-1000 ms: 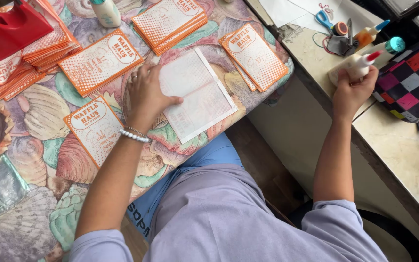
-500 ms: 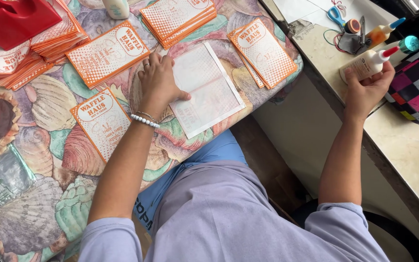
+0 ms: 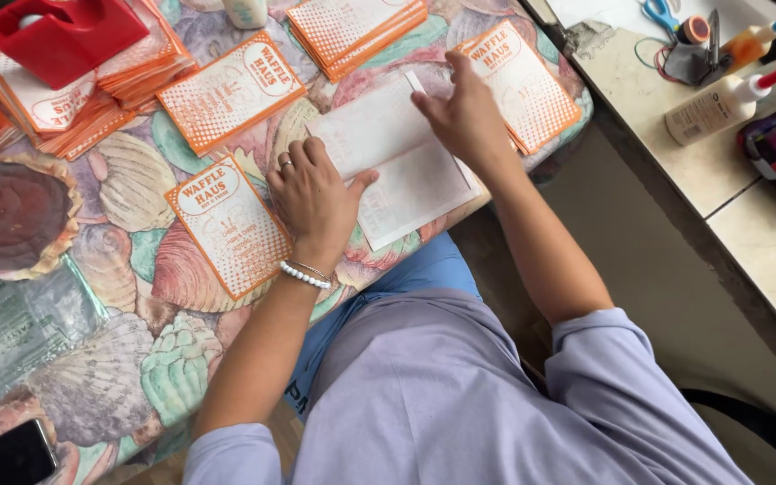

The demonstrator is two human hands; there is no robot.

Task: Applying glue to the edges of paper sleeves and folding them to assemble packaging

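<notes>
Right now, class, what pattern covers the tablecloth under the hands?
Large seashells in pastel colours on the tablecloth, seen from the head view.

I sit in a home craft corner: my tabletop (image 3: 92,359) wears a seashell-patterned cloth under stacks of orange printed cards (image 3: 357,27), and the tiled beige counter (image 3: 765,233) beside me holds blue-handled scissors (image 3: 662,13) and a white glue bottle (image 3: 711,108).

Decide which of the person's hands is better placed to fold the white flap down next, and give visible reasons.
The right hand: its fingertips already sit at the white flap, while the left hand lies flat on the pale sheet.
</notes>
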